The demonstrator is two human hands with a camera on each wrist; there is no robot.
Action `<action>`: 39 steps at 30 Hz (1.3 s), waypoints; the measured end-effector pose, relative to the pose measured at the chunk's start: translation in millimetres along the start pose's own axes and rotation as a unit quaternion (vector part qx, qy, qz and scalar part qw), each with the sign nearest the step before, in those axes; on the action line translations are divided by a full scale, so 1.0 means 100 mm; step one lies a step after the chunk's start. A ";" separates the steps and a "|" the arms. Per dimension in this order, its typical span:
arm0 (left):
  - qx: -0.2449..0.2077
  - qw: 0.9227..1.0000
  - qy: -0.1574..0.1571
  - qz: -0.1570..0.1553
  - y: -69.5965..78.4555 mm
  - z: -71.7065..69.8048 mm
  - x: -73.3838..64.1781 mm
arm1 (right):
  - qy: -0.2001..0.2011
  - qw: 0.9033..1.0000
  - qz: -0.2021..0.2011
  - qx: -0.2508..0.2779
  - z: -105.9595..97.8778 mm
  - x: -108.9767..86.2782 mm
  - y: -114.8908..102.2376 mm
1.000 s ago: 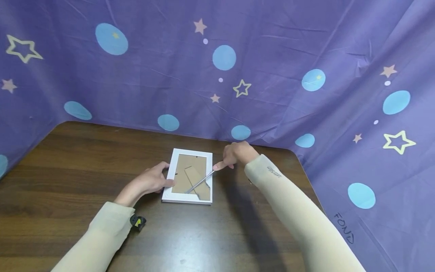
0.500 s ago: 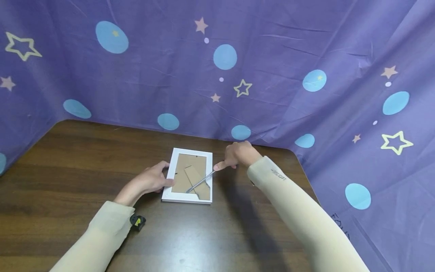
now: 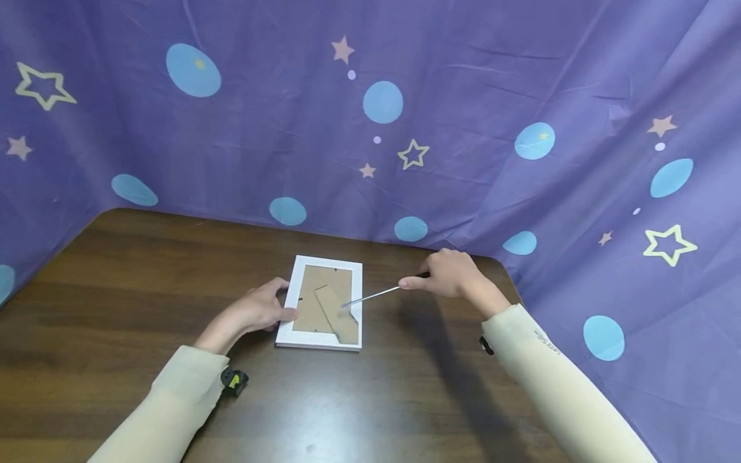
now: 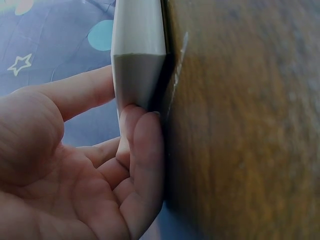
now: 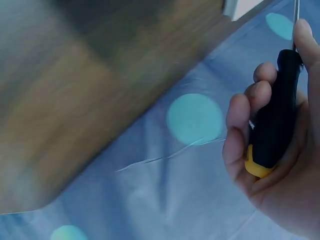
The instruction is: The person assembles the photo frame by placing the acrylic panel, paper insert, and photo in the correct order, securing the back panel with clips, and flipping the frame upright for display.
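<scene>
A white picture frame (image 3: 357, 283) lies face down on the table, its brown backing board (image 3: 307, 280) and stand leg (image 3: 331, 307) uppermost. My left hand (image 3: 257, 307) grips the left side, thumb over the border; in the left wrist view the fingers curl against the frame's edge (image 4: 137, 35), close to the tabletop. To the right, my right hand (image 3: 450, 273) holds a screwdriver (image 3: 376, 295), its metal shaft pointing left and its blurred tip overlapping the stand leg. Fingers wrap the black-and-yellow handle (image 5: 276, 115) in the right wrist view, thumb along the shaft.
The brown wooden table (image 3: 173, 270) meets a purple curtain (image 3: 463, 83) with stars and blue spots at its back and sides. A small black-and-yellow item (image 3: 234, 381) sits at the left sleeve's cuff.
My right hand has drawn back to the right with the screwdriver, whose tip has left the lower part of the backing and shifted up and right. The left hand and frame stay put.
</scene>
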State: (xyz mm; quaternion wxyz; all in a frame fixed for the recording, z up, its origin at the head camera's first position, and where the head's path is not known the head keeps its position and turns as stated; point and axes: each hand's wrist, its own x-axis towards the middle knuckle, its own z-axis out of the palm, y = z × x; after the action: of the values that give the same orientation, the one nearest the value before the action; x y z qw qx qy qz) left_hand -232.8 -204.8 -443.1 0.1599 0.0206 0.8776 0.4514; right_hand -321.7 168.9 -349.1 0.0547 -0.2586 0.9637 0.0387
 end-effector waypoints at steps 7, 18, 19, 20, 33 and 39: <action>-0.006 1.000 -0.001 -0.004 -0.01 0.00 -0.02 | 0.014 0.999 0.033 0.030 0.26 -0.19 0.17; -0.017 1.000 -0.016 -0.005 0.02 -0.04 -0.01 | 0.016 0.996 0.052 0.073 0.46 -0.27 0.28; -0.020 1.000 -0.019 -0.003 0.02 -0.05 -0.01 | 0.017 0.996 0.052 0.074 0.47 -0.27 0.27; -0.024 0.999 -0.021 -0.002 0.02 -0.05 -0.01 | 0.018 0.996 0.051 0.075 0.47 -0.26 0.27; -0.040 0.998 -0.034 0.021 -0.08 -0.05 -0.01 | -0.044 0.991 0.041 0.124 0.56 -0.30 0.22; -0.011 0.999 -0.017 0.037 -0.14 -0.05 -0.05 | -0.056 0.985 0.025 0.161 0.64 -0.31 0.19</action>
State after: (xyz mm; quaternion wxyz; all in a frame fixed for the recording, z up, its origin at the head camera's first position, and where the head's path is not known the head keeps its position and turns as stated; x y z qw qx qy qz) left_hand -228.1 -217.9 -449.9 0.1578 0.0593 0.8684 0.4664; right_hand -299.0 207.7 -407.9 0.1483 -0.2193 0.9590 -0.1012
